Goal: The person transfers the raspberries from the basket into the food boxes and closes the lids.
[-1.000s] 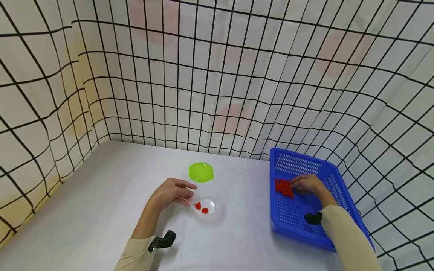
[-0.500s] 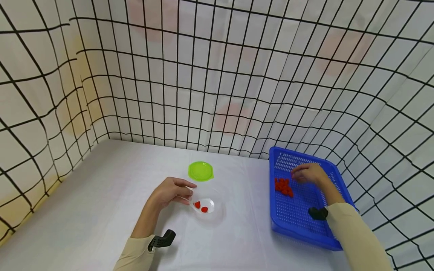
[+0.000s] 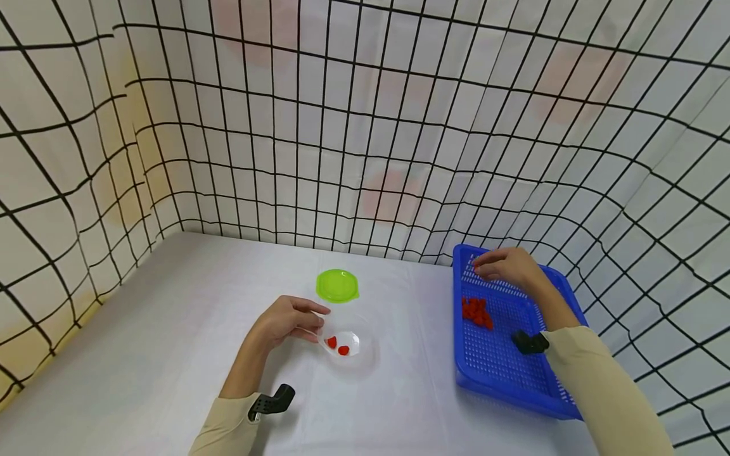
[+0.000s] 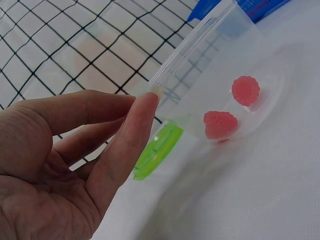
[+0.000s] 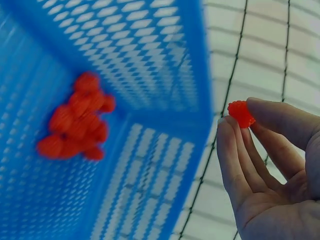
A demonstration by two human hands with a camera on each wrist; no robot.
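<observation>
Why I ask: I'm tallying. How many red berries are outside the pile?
3: one berry and a second berry in the clear container, a third berry pinched by the right hand; more may be hidden.

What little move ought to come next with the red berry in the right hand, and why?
Probably carry the red berry in the right hand over to the clear bowl: it is already pinched clear of the pile in the blue basket, two similar berries lie in the bowl, and the left hand holds its rim.
</observation>
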